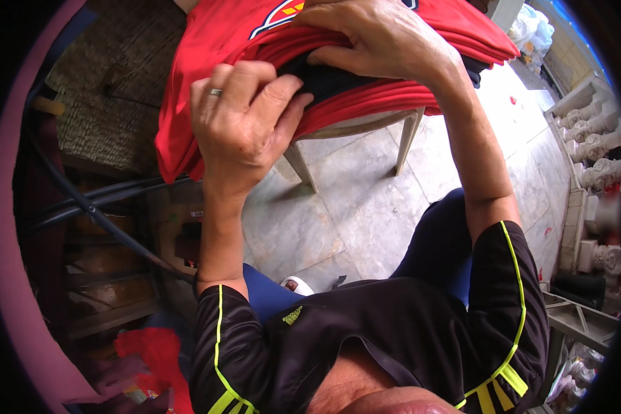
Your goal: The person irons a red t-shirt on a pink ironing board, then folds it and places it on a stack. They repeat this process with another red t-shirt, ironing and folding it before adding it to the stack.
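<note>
A stack of red cloth (217, 41), seemingly shirts, with a printed emblem on top, lies on a pale plastic stool (355, 126). Dark cloth (338, 81) shows between the red layers at the near edge. At that edge my left hand (245, 114), with a ring on one finger, has its fingers curled and pinched against the red cloth. My right hand (372, 41) reaches over the stack from the right, its thumb at the fold and its fingers on top, gripping the upper red layers. Part of its fingertips lies beyond the picture's top edge.
Dark bars (90, 203) run at the left beside a rough wooden surface (117, 83). More red cloth (155, 359) lies low at the left. A balustrade (593, 145) lines the right side, with plastic bags (531, 31) behind it. Marble tiles (310, 214) cover the floor.
</note>
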A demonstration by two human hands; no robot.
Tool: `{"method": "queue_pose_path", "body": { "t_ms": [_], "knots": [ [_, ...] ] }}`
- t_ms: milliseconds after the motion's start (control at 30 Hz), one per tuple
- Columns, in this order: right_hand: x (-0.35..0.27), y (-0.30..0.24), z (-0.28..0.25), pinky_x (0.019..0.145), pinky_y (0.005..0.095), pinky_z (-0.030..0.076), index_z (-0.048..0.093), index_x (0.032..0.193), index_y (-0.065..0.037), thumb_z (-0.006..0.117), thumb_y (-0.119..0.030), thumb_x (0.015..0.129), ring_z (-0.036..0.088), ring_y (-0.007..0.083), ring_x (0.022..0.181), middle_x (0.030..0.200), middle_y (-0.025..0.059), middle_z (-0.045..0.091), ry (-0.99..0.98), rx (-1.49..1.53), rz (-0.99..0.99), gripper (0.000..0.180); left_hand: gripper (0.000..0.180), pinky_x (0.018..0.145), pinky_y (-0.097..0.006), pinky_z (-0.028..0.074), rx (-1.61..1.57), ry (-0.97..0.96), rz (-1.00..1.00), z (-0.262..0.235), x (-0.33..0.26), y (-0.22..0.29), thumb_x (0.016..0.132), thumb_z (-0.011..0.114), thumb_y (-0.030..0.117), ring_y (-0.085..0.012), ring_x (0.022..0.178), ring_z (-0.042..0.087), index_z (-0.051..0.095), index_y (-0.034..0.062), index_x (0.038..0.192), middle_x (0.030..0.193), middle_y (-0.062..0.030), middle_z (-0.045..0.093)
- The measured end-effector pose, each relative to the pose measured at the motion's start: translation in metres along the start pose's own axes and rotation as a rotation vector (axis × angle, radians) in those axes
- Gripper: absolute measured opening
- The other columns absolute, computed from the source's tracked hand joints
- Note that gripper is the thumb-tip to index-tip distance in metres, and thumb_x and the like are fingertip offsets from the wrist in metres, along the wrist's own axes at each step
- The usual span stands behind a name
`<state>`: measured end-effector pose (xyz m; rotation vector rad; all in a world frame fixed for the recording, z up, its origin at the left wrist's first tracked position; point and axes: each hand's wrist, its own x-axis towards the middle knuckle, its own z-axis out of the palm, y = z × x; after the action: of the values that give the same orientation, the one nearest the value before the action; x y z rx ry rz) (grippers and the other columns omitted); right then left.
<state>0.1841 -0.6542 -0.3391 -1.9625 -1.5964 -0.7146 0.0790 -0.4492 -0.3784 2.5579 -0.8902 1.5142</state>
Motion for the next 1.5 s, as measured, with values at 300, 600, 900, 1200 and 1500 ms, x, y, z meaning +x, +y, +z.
{"method": "queue_pose_path", "body": {
  "t_ms": [300,600,900,1200,1500],
  "knots": [
    [0.003,0.003,0.001,0.087,0.0412,0.053,0.069,0.106,0.005,0.075,-0.015,0.076,0.067,0.0358,0.097,0.102,0.0200,0.069,-0.020,0.033,0.026,0.036,0.015,0.071,-0.035,0.038,0.063,-0.084,0.043,-0.001,-0.005,0.000,0.074,0.079,0.018,-0.0169,0.077,0.055,0.071,0.0144,0.087,0.084,0.0044,0.060],
    [-0.002,-0.003,-0.005,0.089,0.0416,0.052,0.068,0.112,0.006,0.075,-0.018,0.078,0.066,0.0366,0.100,0.105,0.0216,0.068,0.005,-0.011,-0.050,0.043,0.011,0.067,-0.036,0.040,0.082,0.038,-0.033,0.011,-0.003,-0.009,0.081,0.073,0.011,-0.0190,0.079,0.060,0.065,0.0109,0.089,0.087,0.0002,0.060],
    [0.000,-0.001,0.002,0.087,0.0420,0.052,0.067,0.107,0.006,0.072,-0.014,0.080,0.066,0.0367,0.097,0.101,0.0210,0.067,-0.015,0.012,-0.038,0.035,0.014,0.064,-0.034,0.040,-0.015,0.066,-0.058,-0.001,-0.001,-0.019,0.079,0.078,0.010,-0.0183,0.075,0.061,0.067,0.0126,0.088,0.084,0.0008,0.063],
    [0.003,-0.002,-0.004,0.089,0.0413,0.053,0.068,0.111,0.007,0.071,-0.016,0.084,0.066,0.0368,0.099,0.106,0.0229,0.069,-0.053,0.026,0.004,0.036,0.020,0.068,-0.035,0.042,-0.021,-0.032,-0.114,-0.006,0.001,-0.015,0.077,0.082,0.016,-0.0205,0.080,0.064,0.070,0.0110,0.092,0.088,-0.0018,0.067],
    [0.003,0.003,-0.004,0.095,0.0402,0.051,0.061,0.124,0.005,0.066,-0.013,0.090,0.065,0.0358,0.109,0.115,0.0224,0.068,-0.039,0.125,0.060,0.038,0.032,0.083,-0.038,0.050,-0.122,0.036,-0.179,-0.014,0.004,-0.021,0.074,0.085,0.015,-0.0256,0.086,0.064,0.072,0.0078,0.102,0.099,-0.0064,0.066]
  ]
}}
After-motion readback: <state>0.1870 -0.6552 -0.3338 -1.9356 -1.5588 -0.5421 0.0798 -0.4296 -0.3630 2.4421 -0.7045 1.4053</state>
